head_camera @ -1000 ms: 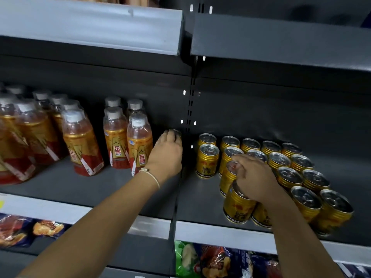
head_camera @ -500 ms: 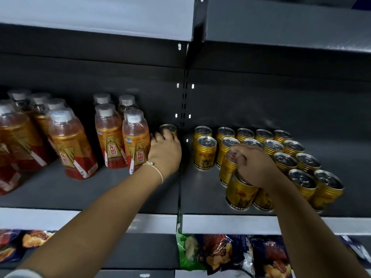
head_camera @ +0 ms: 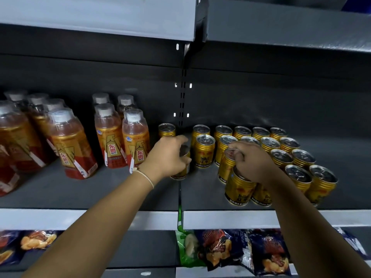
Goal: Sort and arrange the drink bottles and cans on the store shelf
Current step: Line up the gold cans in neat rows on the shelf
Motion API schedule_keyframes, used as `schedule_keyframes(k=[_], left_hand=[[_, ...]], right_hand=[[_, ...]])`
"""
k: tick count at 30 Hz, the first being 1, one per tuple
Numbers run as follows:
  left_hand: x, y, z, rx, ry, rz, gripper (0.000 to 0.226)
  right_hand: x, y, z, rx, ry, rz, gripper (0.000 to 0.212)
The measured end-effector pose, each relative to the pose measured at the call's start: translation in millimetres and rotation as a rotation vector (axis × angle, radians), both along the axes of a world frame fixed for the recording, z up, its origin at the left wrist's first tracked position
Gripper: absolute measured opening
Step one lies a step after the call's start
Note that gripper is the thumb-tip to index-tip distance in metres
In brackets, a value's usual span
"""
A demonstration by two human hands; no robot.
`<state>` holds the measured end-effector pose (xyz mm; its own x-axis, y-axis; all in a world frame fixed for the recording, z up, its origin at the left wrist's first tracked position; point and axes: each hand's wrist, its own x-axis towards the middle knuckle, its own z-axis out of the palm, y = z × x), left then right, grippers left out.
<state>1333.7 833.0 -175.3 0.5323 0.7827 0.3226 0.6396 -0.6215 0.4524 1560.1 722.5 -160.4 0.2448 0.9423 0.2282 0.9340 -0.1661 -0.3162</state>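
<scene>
Compared with half a second earlier, the left hand (head_camera: pixel 166 157) has drawn one gold can (head_camera: pixel 181 165) forward from the back of the shelf to a spot at the seam between the two shelf sections, centre of the frame; its fingers are curled around the can's top and side, and a thin cord bracelet (head_camera: pixel 144 176) crosses the wrist. A second lone can (head_camera: pixel 167 129) stands behind the hand, against the dark back panel. The right hand (head_camera: pixel 252 161), centre right, stays over the front of the can block (head_camera: pixel 281 149); its fingers are curled down over the lids of the nearest cans, with the fingertips (head_camera: pixel 233 146) at the rim of one can, and whether it actually grips a can cannot be told. The can block stands upright in diagonal rows on the right shelf section (head_camera: pixel 341 193), one can (head_camera: pixel 204 150) standing just left of the rows, close to the held can. On the left shelf section (head_camera: pixel 90 193), four amber drink bottles (head_camera: pixel 122 137) with white caps stand just left of the left hand, and a larger cluster of the same bottles (head_camera: pixel 40 137) fills the far left of the frame. Snack bags (head_camera: pixel 230 251) lie on the lower shelf along the bottom edge.
</scene>
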Motion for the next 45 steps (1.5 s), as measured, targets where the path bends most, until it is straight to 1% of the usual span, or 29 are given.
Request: schedule_keyframes(k=[3,6,9,11,13,14,16,17,18,19,21,22,27,33,38,45], left_hand=[[-1,2,1,-0.119,-0.104,-0.063,0.059],[0,3,1,-0.146,-0.149,-0.073,0.052],[3,0,-2,-0.152,-0.188,-0.061,0.055],[4,-6,-8,-0.132,-0.234,-0.045,0.063],[3,-12,-14,-0.119,-0.255,-0.022,0.077],[1,-13,-17,-0.150,-0.270,-0.012,0.086],[-7,-14,-24,-0.284,-0.314,0.000,0.103],[-10,-14,-29,-0.349,-0.323,0.010,0.107],[-12,-14,-34,-0.394,-0.317,0.020,0.106],[-13,-15,-39,-0.413,-0.309,0.025,0.099],[-10,-18,-46,-0.398,-0.323,0.030,0.082],[-7,-19,-48,-0.387,-0.340,0.032,0.078],[10,-24,-47,-0.365,-0.352,-0.005,0.072],[28,-30,-50,-0.345,-0.379,-0.041,0.067],[29,-30,-57,-0.278,-0.296,-0.048,0.070],[37,-29,-56,-0.277,-0.273,-0.063,0.072]], right_hand=[[0,0,1,-0.002,-0.002,-0.001,0.038],[0,-1,0,-0.002,0.002,-0.008,0.038],[0,-1,0,-0.007,0.002,-0.009,0.039],[0,0,0,-0.012,0.000,-0.007,0.039],[0,0,0,-0.019,-0.004,-0.012,0.039],[0,0,1,-0.024,-0.005,-0.014,0.040],[-1,0,1,-0.039,-0.005,-0.019,0.040],[-1,-1,1,-0.043,-0.003,-0.021,0.040],[-2,-1,1,-0.043,0.002,-0.023,0.040],[-2,-1,1,-0.041,0.009,-0.025,0.040],[-3,-2,2,-0.041,0.014,-0.027,0.039],[-3,-2,2,-0.040,0.012,-0.028,0.039],[-4,-2,3,-0.050,0.010,-0.035,0.040],[-3,-2,2,-0.046,0.015,-0.032,0.040],[-4,-2,3,-0.046,0.019,-0.034,0.041],[-3,-1,2,-0.032,0.014,-0.019,0.040]])
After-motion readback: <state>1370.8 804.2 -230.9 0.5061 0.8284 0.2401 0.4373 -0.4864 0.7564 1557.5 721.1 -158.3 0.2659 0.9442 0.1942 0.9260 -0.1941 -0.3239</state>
